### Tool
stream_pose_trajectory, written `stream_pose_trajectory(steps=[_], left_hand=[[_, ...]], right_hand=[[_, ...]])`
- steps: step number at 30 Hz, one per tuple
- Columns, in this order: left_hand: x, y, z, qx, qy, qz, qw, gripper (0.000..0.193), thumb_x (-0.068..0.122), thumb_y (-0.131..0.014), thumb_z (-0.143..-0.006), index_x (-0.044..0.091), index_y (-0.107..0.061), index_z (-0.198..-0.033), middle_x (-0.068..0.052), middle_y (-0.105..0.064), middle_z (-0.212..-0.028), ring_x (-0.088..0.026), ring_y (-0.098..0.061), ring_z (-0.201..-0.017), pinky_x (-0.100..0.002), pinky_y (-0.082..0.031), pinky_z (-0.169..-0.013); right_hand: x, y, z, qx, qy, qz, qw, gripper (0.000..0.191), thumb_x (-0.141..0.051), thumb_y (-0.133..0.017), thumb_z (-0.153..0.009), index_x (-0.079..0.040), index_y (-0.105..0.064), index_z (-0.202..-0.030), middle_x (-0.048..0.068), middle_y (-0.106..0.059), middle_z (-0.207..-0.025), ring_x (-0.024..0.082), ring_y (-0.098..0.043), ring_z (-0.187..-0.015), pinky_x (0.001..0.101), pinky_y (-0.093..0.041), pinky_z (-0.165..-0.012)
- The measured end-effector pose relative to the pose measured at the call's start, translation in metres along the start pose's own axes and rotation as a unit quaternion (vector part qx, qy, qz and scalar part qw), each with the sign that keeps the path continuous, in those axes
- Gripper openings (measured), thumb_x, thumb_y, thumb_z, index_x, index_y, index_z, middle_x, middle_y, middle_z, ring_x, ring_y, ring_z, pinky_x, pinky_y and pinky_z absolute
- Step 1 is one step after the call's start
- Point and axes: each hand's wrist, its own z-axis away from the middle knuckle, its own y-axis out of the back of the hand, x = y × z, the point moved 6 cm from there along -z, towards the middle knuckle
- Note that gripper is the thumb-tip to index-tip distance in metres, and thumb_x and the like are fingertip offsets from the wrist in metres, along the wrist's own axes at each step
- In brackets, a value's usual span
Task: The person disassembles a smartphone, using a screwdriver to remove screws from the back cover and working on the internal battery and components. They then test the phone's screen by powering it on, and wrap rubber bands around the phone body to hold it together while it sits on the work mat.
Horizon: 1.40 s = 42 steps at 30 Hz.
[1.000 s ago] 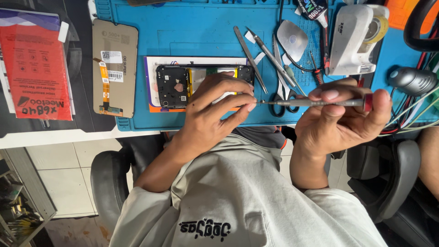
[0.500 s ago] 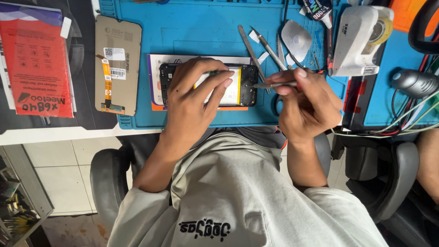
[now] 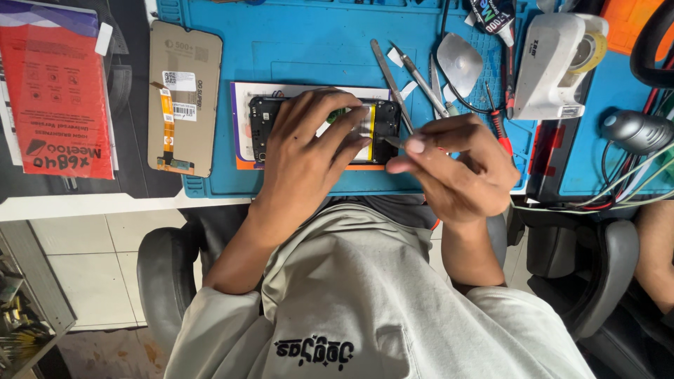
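Opened phone (image 3: 382, 126), back already off, is pinned flat by the left hand (image 3: 309, 151) while a thin tool (image 3: 390, 140) is pinched in the right hand (image 3: 456, 168), its insides unfinished.

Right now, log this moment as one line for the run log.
left hand: pressing on opened phone | right hand: holding thin tool, tip at phone | surface: blue mat | nearby: tweezers

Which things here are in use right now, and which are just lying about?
In use: left hand pressing down the opened phone; right hand holding a thin tool at it.
Lying about: spare screen, red packet, tweezers, tape dispenser.
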Motion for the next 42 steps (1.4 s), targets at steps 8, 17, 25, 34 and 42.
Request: stream_pose_trajectory(steps=[8, 17, 25, 34, 42], left_hand=[[-0.001, -0.004, 0.000, -0.014, 0.000, -0.023, 1.000, 0.034, 0.017, -0.080, -0.092, 0.005, -0.069, -0.123, -0.005, -0.061, -0.125, -0.026, -0.059, -0.116, -0.044, -0.044, -0.097], [0.000, -0.005, 0.000, -0.010, -0.001, -0.022, 1.000, 0.033, 0.017, -0.080, -0.093, 0.005, -0.069, -0.122, -0.004, -0.061, -0.125, -0.026, -0.059, -0.117, -0.043, -0.044, -0.097], [0.003, -0.004, 0.000, -0.005, -0.008, -0.022, 1.000, 0.032, 0.017, -0.079, -0.093, 0.004, -0.069, -0.121, -0.005, -0.062, -0.123, -0.026, -0.059, -0.117, -0.044, -0.044, -0.097], [0.002, -0.006, -0.003, -0.006, -0.002, -0.015, 1.000, 0.028, 0.014, -0.078, -0.094, 0.005, -0.070, -0.120, -0.006, -0.062, -0.121, -0.027, -0.061, -0.114, -0.044, -0.045, -0.097], [0.004, -0.003, -0.005, -0.002, -0.004, -0.005, 1.000, 0.035, 0.022, -0.081, -0.092, 0.004, -0.070, -0.119, -0.008, -0.062, -0.121, -0.029, -0.061, -0.113, -0.044, -0.046, -0.098]], right_hand=[[0.006, 0.004, -0.019, -0.017, -0.030, -0.024, 0.999, 0.034, -0.023, -0.089, -0.078, -0.008, -0.077, -0.106, 0.008, -0.069, -0.095, 0.030, -0.064, -0.100, 0.0441, -0.053, -0.093], [0.001, 0.005, -0.018, -0.032, -0.022, 0.005, 0.999, 0.032, -0.017, -0.090, -0.072, -0.006, -0.078, -0.100, 0.009, -0.063, -0.089, 0.034, -0.066, -0.099, 0.0488, -0.055, -0.092], [0.007, 0.003, -0.013, -0.036, -0.053, -0.009, 0.998, 0.026, -0.006, -0.087, -0.081, -0.004, -0.077, -0.106, 0.020, -0.067, -0.109, 0.038, -0.066, -0.106, 0.0486, -0.055, -0.100], [0.006, -0.002, -0.025, -0.035, -0.037, -0.053, 0.997, 0.025, 0.002, -0.084, -0.082, -0.003, -0.075, -0.105, 0.012, -0.071, -0.089, 0.031, -0.069, -0.096, 0.0412, -0.059, -0.085], [0.005, 0.000, -0.023, -0.024, 0.002, -0.024, 0.999, 0.025, 0.006, -0.080, -0.081, -0.002, -0.073, -0.104, 0.014, -0.072, -0.088, 0.031, -0.066, -0.092, 0.0369, -0.054, -0.078]])
